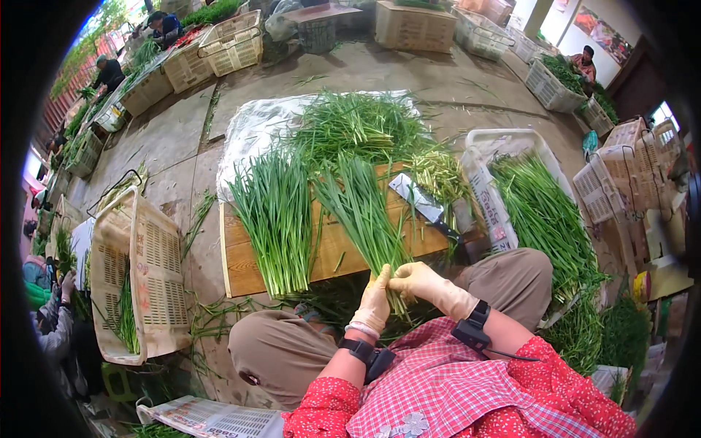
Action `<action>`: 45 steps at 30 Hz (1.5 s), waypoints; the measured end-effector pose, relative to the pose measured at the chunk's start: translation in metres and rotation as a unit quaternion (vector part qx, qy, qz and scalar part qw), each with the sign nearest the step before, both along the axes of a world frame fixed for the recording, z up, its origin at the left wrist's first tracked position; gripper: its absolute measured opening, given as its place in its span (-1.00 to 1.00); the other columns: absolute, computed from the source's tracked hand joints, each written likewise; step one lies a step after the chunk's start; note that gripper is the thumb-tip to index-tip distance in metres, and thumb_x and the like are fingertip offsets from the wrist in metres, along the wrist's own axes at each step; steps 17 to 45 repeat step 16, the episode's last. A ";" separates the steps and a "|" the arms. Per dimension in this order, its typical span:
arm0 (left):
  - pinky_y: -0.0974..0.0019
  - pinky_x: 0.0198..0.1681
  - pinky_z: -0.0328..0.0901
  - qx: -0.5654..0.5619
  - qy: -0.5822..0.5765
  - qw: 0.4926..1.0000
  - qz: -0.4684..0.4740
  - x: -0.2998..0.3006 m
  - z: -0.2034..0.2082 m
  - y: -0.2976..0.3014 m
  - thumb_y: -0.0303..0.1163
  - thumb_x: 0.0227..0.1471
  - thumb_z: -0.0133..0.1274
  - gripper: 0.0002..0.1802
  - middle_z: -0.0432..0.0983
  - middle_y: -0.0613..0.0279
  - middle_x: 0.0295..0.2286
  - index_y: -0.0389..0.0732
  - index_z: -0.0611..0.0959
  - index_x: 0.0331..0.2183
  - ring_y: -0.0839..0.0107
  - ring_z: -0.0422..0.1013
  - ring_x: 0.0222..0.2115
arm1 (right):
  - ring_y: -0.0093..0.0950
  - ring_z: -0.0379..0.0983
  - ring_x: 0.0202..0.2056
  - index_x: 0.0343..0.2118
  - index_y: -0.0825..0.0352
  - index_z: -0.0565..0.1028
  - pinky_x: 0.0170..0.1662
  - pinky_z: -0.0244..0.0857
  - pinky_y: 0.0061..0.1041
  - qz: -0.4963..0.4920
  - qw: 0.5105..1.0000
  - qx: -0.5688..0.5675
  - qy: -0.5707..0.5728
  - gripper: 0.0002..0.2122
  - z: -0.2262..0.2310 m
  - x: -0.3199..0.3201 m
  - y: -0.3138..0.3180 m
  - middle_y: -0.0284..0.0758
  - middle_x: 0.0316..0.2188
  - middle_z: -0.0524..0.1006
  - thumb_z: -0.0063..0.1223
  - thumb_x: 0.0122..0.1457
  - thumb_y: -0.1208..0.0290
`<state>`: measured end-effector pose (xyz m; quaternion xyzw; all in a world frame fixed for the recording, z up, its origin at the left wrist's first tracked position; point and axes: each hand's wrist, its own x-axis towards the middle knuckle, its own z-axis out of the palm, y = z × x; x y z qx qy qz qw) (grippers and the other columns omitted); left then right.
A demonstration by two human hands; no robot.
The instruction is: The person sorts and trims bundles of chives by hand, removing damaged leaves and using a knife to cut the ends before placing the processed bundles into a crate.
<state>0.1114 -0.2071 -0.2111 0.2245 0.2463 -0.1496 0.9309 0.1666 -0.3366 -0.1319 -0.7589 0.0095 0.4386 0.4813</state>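
Observation:
My left hand (374,299), in a thin pale glove, is closed round the stalk ends of a bunch of garlic chives (365,212). Its long green leaves lie away from me across a wooden board (244,255). My right hand (429,283), gloved too, has its fingers pinched together at the same stalk ends. Left of this bunch, a thicker, neatly lined-up bundle of chives (274,219) rests on the board. Towards the right a wide-bladed knife (415,196) with a dark handle lies beside a pile of pale stalk trimmings (438,175).
A loose heap of chives (358,128) covers white sheeting (248,135) beyond the board. A white crate (478,168) full of chives stands at my right, a tipped crate (157,277) at my left. Other people (109,73) sit among crates farther off.

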 end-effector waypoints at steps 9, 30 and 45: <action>0.20 -0.45 0.45 0.049 0.019 0.999 -0.005 0.003 0.015 -0.002 -0.30 0.21 0.02 -0.75 0.53 0.20 -0.33 -0.21 0.48 -0.13 0.32 0.50 -0.42 | -0.61 0.44 -0.52 -0.40 0.38 0.49 -0.41 0.35 -0.60 -0.063 0.996 0.063 0.005 -0.68 -0.017 -0.013 -0.010 -0.40 -0.54 0.51 0.19 0.15 0.15; -0.10 -0.34 0.48 -0.104 0.048 0.991 -0.064 0.002 -0.046 0.002 -0.24 0.16 0.06 -0.58 0.55 0.03 -0.21 -0.05 0.43 0.05 0.06 0.52 -0.34 | -0.50 0.49 -0.56 -0.25 0.46 0.54 -0.42 0.40 -0.55 -0.062 0.996 0.045 0.046 -0.41 -0.026 -0.001 -0.010 -0.26 -0.52 0.57 0.06 0.14 -0.17; -0.10 -0.34 0.48 -0.104 0.048 0.991 -0.064 0.002 -0.046 0.002 -0.24 0.16 0.06 -0.58 0.55 0.03 -0.21 -0.05 0.43 0.05 0.06 0.52 -0.34 | -0.50 0.49 -0.56 -0.25 0.46 0.54 -0.42 0.40 -0.55 -0.062 0.996 0.045 0.046 -0.41 -0.026 -0.001 -0.010 -0.26 -0.52 0.57 0.06 0.14 -0.17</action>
